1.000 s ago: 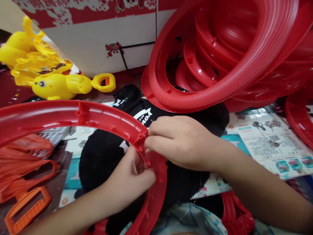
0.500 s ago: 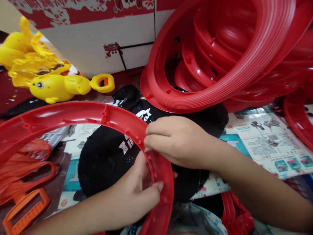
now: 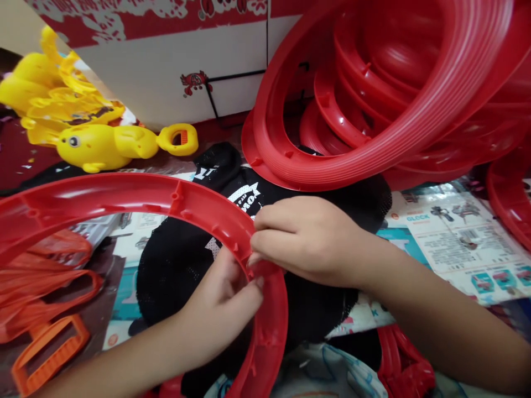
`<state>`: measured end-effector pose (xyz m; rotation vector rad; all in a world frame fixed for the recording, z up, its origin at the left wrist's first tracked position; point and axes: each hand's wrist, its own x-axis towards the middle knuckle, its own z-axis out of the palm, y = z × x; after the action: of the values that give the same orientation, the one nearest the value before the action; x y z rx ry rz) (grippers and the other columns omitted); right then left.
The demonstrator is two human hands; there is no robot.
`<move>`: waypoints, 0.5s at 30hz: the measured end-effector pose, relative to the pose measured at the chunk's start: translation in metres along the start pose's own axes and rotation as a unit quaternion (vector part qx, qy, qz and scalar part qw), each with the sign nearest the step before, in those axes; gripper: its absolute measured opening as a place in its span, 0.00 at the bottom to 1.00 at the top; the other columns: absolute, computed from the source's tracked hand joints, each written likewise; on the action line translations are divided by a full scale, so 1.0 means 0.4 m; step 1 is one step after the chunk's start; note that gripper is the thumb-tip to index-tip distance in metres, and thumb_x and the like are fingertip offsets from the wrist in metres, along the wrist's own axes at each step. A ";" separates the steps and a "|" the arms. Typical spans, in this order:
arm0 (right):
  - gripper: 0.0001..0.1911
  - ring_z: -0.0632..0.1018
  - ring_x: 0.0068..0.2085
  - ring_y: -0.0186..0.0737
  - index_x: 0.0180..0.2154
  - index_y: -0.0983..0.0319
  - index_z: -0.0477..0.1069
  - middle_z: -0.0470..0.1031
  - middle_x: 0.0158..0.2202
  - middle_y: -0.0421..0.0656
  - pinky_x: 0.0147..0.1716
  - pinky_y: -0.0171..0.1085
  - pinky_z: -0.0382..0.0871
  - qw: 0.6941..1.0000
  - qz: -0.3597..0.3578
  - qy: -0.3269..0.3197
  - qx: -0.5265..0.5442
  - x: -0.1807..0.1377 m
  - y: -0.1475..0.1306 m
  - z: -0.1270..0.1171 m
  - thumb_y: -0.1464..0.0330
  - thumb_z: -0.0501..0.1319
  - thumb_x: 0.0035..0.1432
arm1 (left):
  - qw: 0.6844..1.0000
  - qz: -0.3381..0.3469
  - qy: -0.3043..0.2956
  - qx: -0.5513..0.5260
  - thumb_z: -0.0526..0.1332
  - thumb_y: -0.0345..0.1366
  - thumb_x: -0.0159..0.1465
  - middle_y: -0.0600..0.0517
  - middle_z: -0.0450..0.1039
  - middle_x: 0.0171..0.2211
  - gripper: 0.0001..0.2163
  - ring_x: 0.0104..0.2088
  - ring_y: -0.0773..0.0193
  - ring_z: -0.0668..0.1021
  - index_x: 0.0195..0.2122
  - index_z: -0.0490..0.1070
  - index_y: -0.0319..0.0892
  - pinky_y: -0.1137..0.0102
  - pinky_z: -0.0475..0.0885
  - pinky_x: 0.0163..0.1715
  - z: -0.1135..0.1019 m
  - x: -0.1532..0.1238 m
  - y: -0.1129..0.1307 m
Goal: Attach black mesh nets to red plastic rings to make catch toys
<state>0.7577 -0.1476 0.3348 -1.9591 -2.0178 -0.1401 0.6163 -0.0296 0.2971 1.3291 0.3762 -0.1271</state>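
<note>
A large red plastic ring (image 3: 136, 193), its hollow ribbed side facing up, spans the left and middle of the head view. My left hand (image 3: 219, 309) is closed round the ring's inner edge, thumb lying over the channel and fingers partly hidden beneath. At the ring's right side, my right hand (image 3: 307, 240) is closed, fingertips pinched against the rim just above my left thumb. Whether anything small is between those fingertips is hidden. Black mesh cloth (image 3: 174, 271) with white print lies underneath.
Several more red rings (image 3: 352, 166) are piled at the back right, by a white and red box (image 3: 166, 77). Yellow animal-shaped toys (image 3: 103, 146) lie back left. Near left are an orange handle (image 3: 50, 354) and orange netting (image 3: 45, 287). Printed card sheets (image 3: 464, 243) cover the right.
My left hand has slid up and left along the ring, its thumb closer to my right fingertips. The ring's near right part has swung slightly left. My right hand keeps its pinch.
</note>
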 end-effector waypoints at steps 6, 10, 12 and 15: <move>0.12 0.65 0.31 0.35 0.33 0.66 0.71 0.69 0.31 0.41 0.30 0.36 0.54 0.999 -0.032 -0.029 -0.007 -0.001 -0.004 -0.023 0.75 0.51 0.65 | 0.997 -0.017 -0.056 0.050 0.55 0.23 0.58 0.54 0.68 0.38 0.16 0.37 0.64 0.72 0.46 0.62 0.44 0.74 0.69 0.33 -0.002 -0.001 0.000; 0.14 0.64 0.33 0.36 0.34 0.66 0.72 0.69 0.35 0.42 0.32 0.36 0.56 0.999 -0.041 -0.007 -0.006 0.002 -0.014 -0.025 0.76 0.48 0.66 | 0.994 -0.024 -0.090 0.051 0.53 0.23 0.59 0.54 0.68 0.38 0.17 0.38 0.64 0.72 0.49 0.61 0.45 0.72 0.70 0.36 -0.004 -0.004 -0.001; 0.15 0.64 0.33 0.36 0.33 0.66 0.72 0.68 0.35 0.43 0.32 0.35 0.56 0.999 -0.039 -0.011 0.007 0.003 -0.017 -0.025 0.77 0.48 0.66 | 0.992 -0.020 -0.104 0.075 0.54 0.24 0.60 0.54 0.68 0.39 0.18 0.38 0.64 0.72 0.51 0.60 0.46 0.72 0.70 0.37 -0.007 -0.006 -0.001; 0.13 0.65 0.35 0.36 0.34 0.67 0.72 0.69 0.36 0.43 0.33 0.34 0.59 0.997 -0.033 -0.040 0.064 0.005 -0.016 -0.029 0.77 0.50 0.65 | 0.986 -0.019 -0.126 0.108 0.55 0.25 0.61 0.51 0.68 0.43 0.21 0.41 0.63 0.72 0.54 0.59 0.45 0.70 0.70 0.42 -0.011 -0.012 -0.002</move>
<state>0.7534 -0.1496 0.3471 -1.8486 -2.0878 0.0527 0.6106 -0.0261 0.2973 1.5000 0.1768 -0.3733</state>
